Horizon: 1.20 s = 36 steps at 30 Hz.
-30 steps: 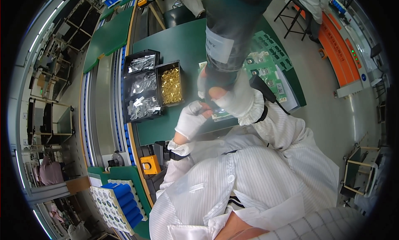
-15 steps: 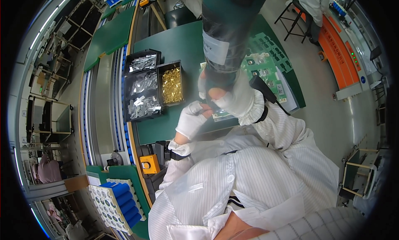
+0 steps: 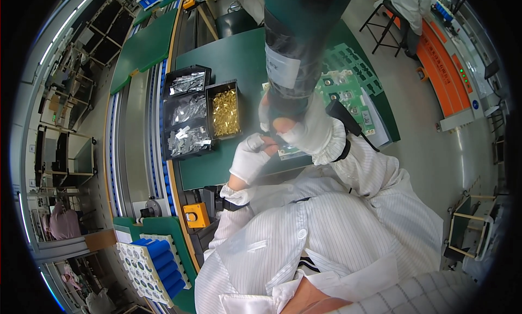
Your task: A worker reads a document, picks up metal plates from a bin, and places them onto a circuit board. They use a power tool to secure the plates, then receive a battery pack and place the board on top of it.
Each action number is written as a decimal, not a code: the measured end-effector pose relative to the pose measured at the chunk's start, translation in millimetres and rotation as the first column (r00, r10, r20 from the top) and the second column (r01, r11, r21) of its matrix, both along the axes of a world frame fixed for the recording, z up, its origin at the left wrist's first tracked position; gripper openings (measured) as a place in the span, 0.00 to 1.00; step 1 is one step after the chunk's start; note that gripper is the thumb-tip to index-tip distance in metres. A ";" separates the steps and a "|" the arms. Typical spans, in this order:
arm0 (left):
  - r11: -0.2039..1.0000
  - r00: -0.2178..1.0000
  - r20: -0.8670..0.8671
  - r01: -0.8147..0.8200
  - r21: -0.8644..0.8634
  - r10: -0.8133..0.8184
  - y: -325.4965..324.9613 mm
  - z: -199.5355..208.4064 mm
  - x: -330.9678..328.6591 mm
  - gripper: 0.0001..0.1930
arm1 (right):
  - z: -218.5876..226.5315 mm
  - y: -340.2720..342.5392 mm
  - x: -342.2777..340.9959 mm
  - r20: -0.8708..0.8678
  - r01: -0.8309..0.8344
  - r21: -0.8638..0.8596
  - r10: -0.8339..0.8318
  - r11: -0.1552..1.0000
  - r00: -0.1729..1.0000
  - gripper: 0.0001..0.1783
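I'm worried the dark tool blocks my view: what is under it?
Below the dark tool in the right hand, part of a green board shows beside the left hand. The tool's tip and whatever lies directly beneath are covered by tool and hand.

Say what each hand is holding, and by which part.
Right hand: a dark cylindrical tool, gripped around its lower end. Left hand: fingertips drawn together; whether they hold anything cannot be told.
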<state>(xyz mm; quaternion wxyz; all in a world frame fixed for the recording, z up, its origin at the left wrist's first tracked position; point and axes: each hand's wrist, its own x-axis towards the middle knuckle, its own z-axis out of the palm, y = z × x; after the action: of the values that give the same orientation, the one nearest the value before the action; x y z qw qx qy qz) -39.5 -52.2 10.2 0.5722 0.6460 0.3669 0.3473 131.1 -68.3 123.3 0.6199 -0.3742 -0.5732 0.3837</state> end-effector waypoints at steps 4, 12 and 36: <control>1.000 1.000 -0.026 -0.006 0.005 0.006 -1.2 12.9 1.1 0.06 | 2.8 1.0 2.9 -0.108 -0.076 0.045 0.081 0.996 0.991 0.35; 0.968 0.971 -0.232 -0.003 0.251 0.063 4.8 28.2 11.1 0.13 | 23.5 -1.6 18.0 -0.401 -0.140 0.151 0.190 0.979 0.896 0.35; 0.904 0.947 0.044 -0.289 -0.315 0.318 -5.7 9.5 -13.9 0.18 | -28.4 -8.0 63.2 0.653 0.204 0.051 -0.187 0.978 0.734 0.19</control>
<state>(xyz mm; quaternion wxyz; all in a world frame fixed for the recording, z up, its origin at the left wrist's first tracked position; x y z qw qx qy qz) -53.4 -57.9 19.7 0.6204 0.4681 0.4845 0.4016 194.3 -76.3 94.8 0.4128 -0.5500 -0.7062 0.1685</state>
